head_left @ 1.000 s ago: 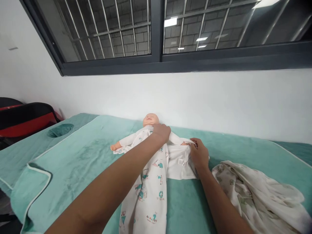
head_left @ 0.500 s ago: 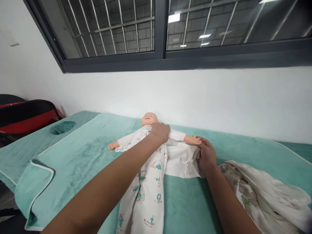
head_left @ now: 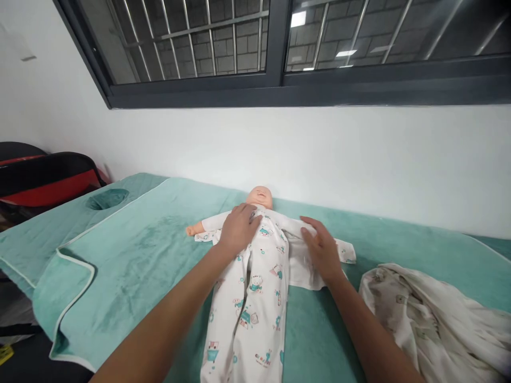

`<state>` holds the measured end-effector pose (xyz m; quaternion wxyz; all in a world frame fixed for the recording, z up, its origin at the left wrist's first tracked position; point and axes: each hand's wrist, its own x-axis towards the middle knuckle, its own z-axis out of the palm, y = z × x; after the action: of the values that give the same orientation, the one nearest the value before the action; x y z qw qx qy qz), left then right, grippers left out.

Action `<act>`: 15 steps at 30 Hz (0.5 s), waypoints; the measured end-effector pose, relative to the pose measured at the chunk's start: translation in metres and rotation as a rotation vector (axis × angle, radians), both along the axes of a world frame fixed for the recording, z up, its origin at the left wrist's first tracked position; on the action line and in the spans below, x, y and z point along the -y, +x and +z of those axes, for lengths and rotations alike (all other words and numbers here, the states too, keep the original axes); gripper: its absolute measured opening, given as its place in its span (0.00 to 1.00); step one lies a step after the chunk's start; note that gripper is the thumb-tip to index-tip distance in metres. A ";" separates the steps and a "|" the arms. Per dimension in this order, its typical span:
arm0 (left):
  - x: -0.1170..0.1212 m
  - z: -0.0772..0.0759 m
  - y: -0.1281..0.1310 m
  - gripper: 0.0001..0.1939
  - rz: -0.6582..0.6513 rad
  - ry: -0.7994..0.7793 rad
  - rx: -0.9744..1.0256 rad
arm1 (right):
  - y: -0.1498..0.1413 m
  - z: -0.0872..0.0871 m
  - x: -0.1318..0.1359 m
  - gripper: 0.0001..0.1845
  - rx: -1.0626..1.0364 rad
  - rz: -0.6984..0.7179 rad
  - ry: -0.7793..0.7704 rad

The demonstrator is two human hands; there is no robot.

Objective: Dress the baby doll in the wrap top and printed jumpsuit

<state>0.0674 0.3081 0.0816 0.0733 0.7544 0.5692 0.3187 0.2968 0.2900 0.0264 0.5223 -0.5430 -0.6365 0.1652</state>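
Note:
A baby doll (head_left: 259, 197) lies on its back, head toward the wall, in a white long-sleeved top. White clothing with teal and pink cartoon prints (head_left: 255, 287) covers its front and legs. My left hand (head_left: 239, 227) rests on the doll's chest at the left, fingers spread over the cloth. Over the doll's arm on the right is my right hand (head_left: 322, 249), thumb and fingers apart, touching the white sleeve (head_left: 290, 224); the doll's hand there is hidden. A white garment flap (head_left: 301, 266) spreads below that arm, with a printed cuff (head_left: 346, 251) sticking out beyond my hand.
A crumpled off-white cloth (head_left: 435, 314) lies at the right on the teal bed cover (head_left: 131, 266). A round hole (head_left: 107, 199) is in the bed at the left. A red and black chair (head_left: 51, 183) stands beside it. A white wall and barred window are behind.
My left hand has shifted from the doll's upper chest to the left side and spread. My right hand has moved in from the doll's hand onto its sleeve. The printed cuff now shows at right.

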 end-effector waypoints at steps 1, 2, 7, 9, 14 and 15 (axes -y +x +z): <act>0.001 -0.007 -0.009 0.14 0.016 -0.011 0.091 | -0.008 -0.001 0.001 0.21 0.063 0.089 -0.028; 0.002 -0.013 -0.016 0.15 0.019 -0.024 0.168 | -0.014 -0.003 0.002 0.23 0.121 0.163 -0.049; 0.004 -0.029 -0.018 0.19 0.007 -0.041 0.293 | -0.022 -0.013 -0.002 0.26 0.347 0.292 -0.075; 0.004 -0.030 -0.014 0.19 0.021 -0.035 0.287 | -0.020 -0.014 -0.003 0.27 0.359 0.301 -0.083; 0.006 -0.033 -0.011 0.18 0.034 -0.006 0.290 | -0.017 -0.014 -0.004 0.26 0.314 0.331 -0.116; 0.007 -0.034 -0.011 0.17 0.036 0.000 0.287 | -0.017 -0.014 -0.004 0.26 0.306 0.337 -0.123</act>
<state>0.0564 0.3016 0.0480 0.1482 0.6906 0.5663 0.4248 0.2799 0.2944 0.0126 0.3507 -0.4783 -0.7788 0.2042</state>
